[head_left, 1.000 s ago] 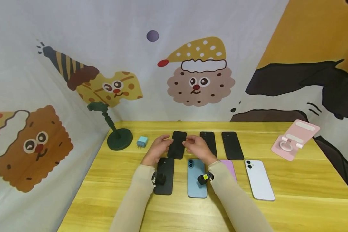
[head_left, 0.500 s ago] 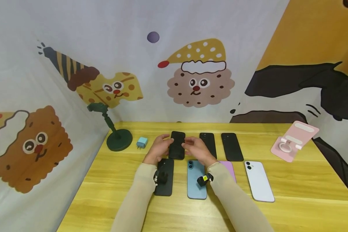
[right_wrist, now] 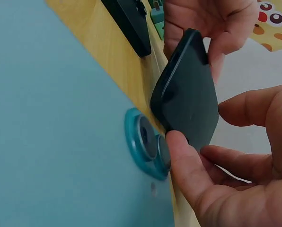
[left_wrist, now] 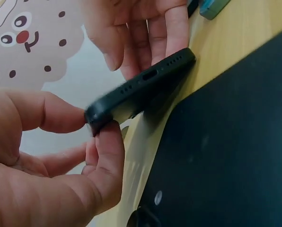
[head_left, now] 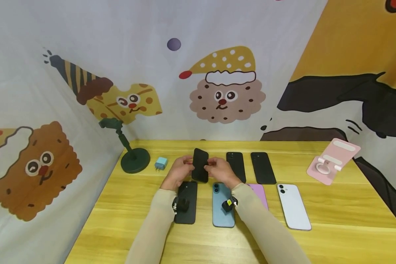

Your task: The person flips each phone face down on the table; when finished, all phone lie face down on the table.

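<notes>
Both hands hold a black phone [head_left: 200, 165], tilted over the table between the two rows of phones. In the left wrist view its edge with a charging port faces the camera. My left hand [head_left: 178, 171] pinches the left side of it between thumb and fingers. On the opposite side, the thumb and fingers of my right hand [head_left: 220, 170] pinch its edge, as the right wrist view shows. Below the left wrist lies another black phone [head_left: 186, 205]. A blue phone [head_left: 223, 216] with two camera lenses lies below the right wrist.
Behind the right hand lie two more black phones [head_left: 263, 168]. A lilac phone [head_left: 260, 194] and a white phone [head_left: 294, 207] lie front right. A pink folding stand [head_left: 333, 161] stands far right; a dark green stand [head_left: 135, 160] and light blue charger plug [head_left: 161, 163] are at left.
The black phone between the hands lay flat; now it is tilted up and gripped at both sides. The fingers have closed in on its edges. The other phones have stayed in place.
</notes>
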`<state>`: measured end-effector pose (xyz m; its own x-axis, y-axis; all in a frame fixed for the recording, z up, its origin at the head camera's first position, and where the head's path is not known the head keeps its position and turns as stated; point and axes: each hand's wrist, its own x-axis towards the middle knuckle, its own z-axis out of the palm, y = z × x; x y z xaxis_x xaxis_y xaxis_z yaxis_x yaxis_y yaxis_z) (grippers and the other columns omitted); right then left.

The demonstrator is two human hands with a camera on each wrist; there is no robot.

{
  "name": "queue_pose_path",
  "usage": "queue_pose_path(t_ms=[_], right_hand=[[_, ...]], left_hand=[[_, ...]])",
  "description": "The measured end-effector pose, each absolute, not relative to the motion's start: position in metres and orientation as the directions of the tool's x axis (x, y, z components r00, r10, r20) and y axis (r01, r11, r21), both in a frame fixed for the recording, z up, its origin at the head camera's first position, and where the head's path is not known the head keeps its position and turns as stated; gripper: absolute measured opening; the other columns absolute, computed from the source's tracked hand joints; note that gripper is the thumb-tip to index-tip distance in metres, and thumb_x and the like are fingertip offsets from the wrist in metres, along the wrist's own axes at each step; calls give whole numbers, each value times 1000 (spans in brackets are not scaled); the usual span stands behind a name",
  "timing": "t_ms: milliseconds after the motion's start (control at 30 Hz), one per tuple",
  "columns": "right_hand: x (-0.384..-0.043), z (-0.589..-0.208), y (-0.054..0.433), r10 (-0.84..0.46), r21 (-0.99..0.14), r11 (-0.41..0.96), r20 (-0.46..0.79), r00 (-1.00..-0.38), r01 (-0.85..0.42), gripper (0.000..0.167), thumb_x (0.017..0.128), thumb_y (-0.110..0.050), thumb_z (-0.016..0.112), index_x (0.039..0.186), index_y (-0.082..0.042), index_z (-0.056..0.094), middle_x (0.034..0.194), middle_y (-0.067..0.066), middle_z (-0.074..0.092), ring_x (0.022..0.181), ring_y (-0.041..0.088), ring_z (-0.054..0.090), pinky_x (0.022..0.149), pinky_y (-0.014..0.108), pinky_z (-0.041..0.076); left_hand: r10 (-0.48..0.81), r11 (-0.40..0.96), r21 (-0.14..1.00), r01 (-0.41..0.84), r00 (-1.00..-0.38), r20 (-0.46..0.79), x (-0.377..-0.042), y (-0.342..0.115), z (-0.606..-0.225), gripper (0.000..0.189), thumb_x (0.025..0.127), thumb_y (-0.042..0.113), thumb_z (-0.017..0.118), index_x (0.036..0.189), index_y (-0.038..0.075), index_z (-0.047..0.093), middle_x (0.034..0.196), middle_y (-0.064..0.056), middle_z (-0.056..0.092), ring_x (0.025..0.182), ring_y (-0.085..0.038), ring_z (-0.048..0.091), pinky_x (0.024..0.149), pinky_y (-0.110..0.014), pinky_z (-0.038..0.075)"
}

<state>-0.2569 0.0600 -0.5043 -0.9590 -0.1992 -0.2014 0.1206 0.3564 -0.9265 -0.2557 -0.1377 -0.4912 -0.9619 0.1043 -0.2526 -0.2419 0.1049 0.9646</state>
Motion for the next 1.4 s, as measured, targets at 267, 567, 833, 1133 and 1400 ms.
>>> queue_pose_path(t_ms=[267,567,833,1133,1400], right_hand=[[-257,-497,59,-200,-934,330,-210,-957,136,45,105,-23,65,142,2,61,135,20,68,108,30,75,91,42,64],[-260,-491,64,-206,-954,240,-229,-951,178,45,107,-27,63,141,2,62,127,20,72,109,30,75,94,45,63],[-261,-491,71,-247,-965,138,-253,-935,224,51,107,-35,63,145,-1,58,128,19,72,109,31,76,97,48,62],[-263,-497,78,-250,-958,96,-286,-925,270,50,107,-31,63,147,-1,54,126,21,72,104,28,77,88,45,65],[-264,-497,81,-205,-954,83,-299,-932,288,52,108,-22,57,152,2,47,131,27,69,102,31,78,78,41,66]], left_hand=[[165,-7,973,-230,-960,-225,-256,-136,-492,57,101,-3,60,156,4,49,142,-25,59,111,-29,66,85,-30,55],[266,-116,953,-279,-933,-241,-252,-127,-493,59,106,3,58,162,15,42,153,-24,53,129,-44,65,88,-41,63],[295,-46,963,-266,-924,-241,-250,-117,-494,56,105,14,66,158,20,49,156,-15,55,136,-36,61,101,-52,59],[280,62,977,-206,-936,-215,-248,-107,-499,59,99,26,77,153,12,56,158,-13,53,130,-30,66,109,-52,54],[249,129,971,-199,-942,-226,-247,-105,-498,60,98,25,77,152,12,57,157,-10,55,136,-30,62,113,-51,51]])
